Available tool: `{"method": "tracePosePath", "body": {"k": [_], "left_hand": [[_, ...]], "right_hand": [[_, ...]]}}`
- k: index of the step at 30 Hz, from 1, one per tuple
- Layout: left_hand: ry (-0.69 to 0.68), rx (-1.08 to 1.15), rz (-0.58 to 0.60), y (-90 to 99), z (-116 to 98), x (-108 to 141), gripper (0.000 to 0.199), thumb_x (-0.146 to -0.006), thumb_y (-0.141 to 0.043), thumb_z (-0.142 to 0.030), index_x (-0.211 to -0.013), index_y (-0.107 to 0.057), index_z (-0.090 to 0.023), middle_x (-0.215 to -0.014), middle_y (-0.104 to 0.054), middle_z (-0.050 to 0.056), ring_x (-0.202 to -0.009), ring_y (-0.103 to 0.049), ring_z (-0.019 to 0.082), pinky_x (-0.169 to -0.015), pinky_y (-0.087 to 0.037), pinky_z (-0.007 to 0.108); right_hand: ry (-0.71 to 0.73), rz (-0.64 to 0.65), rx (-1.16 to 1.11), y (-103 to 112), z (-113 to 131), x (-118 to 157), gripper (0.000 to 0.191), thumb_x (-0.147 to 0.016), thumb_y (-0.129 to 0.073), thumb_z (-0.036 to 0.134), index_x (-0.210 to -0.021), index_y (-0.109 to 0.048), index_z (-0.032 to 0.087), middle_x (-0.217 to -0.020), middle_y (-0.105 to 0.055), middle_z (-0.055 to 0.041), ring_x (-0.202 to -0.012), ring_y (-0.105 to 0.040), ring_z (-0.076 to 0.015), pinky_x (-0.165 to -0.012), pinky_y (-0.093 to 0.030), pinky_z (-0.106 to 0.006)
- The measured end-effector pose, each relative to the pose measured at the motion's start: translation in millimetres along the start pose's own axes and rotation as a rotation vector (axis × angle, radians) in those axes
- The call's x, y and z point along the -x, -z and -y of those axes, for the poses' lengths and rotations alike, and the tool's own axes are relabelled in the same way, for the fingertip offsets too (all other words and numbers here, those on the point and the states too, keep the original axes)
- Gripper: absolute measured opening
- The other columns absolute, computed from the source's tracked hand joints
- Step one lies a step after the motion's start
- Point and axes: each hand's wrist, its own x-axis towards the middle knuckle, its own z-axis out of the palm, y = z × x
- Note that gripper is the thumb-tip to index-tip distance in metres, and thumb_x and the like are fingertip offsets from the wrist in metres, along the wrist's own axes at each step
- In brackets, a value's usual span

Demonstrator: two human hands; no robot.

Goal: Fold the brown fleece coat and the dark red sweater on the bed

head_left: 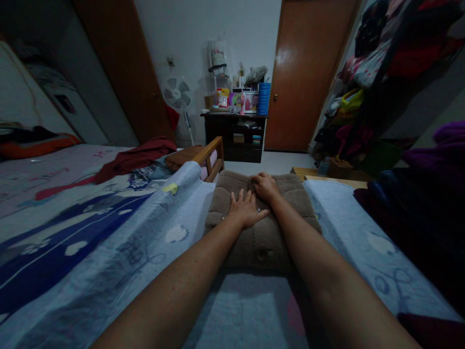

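Observation:
A brown plush cushion (pixel 261 245) with tufted dimples lies on the light blue bedding in front of me. My left hand (pixel 245 211) rests flat on its top, fingers spread. Just beyond it, my right hand (pixel 266 186) is closed, with curled fingertips against the plush near the cushion's far side. Whatever is between those fingertips is hidden. A small shiny spot shows on the cushion by my left thumb.
Light blue bedding (pixel 240 310) spreads around the cushion. A wooden rail (pixel 214 145) stands at the far left, beside a bed with clothes (pixel 140 157). Dark folded fabrics (pixel 407 218) are piled on the right. Farther back are a fan (pixel 178 92), a dark cabinet (pixel 232 131) and a door (pixel 305 72).

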Motion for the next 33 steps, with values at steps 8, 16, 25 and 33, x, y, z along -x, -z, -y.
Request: {"method": "tracePosePath", "body": {"k": [8, 16, 25, 33], "left_hand": [[-0.001, -0.001, 0.003, -0.7, 1, -1, 0.096, -0.082, -0.015, -0.08, -0.151, -0.029, -0.015, -0.159, -0.024, 0.013, -0.147, -0.01, 0.037, -0.114, -0.004, 0.066], [-0.004, 0.011, 0.014, 2.9, -1, 0, 0.095, -0.083, -0.015, -0.08, -0.149, -0.032, -0.015, -0.158, -0.027, 0.012, -0.147, -0.012, 0.038, -0.114, -0.005, 0.066], [-0.006, 0.011, 0.026, 1.6, 1, -2, 0.096, -0.082, -0.014, -0.081, -0.148, -0.034, -0.016, -0.158, -0.027, 0.013, -0.147, -0.011, 0.038, -0.113, -0.004, 0.067], [-0.006, 0.007, 0.006, 1.0, 1, -1, 0.092, -0.082, -0.015, -0.081, -0.148, -0.034, -0.02, -0.158, -0.028, 0.012, -0.146, -0.012, 0.038, -0.113, -0.007, 0.066]], "right_hand": [[0.048, 0.218, 0.114, 0, 5, 4, 0.042, -0.096, -0.038, 0.032, -0.136, -0.051, 0.03, -0.145, -0.047, -0.006, -0.131, -0.043, -0.0222, -0.106, -0.032, -0.043], [0.007, 0.329, 0.095, -6, 3, 2, 0.05, -0.097, -0.037, 0.032, -0.147, -0.037, 0.028, -0.157, -0.031, -0.0067, -0.143, -0.028, -0.0262, -0.114, -0.018, -0.052], [-0.036, 0.298, 0.012, 26, -4, -3, 0.055, -0.091, -0.048, 0.022, -0.145, -0.04, 0.024, -0.147, -0.047, -0.0055, -0.132, -0.045, -0.0179, -0.107, -0.035, -0.032], [-0.372, 0.227, 0.136, 50, -21, 56, 0.049, -0.093, -0.041, 0.047, -0.139, -0.048, 0.03, -0.157, -0.03, -0.008, -0.142, -0.022, -0.0427, -0.105, -0.015, -0.073]]}}
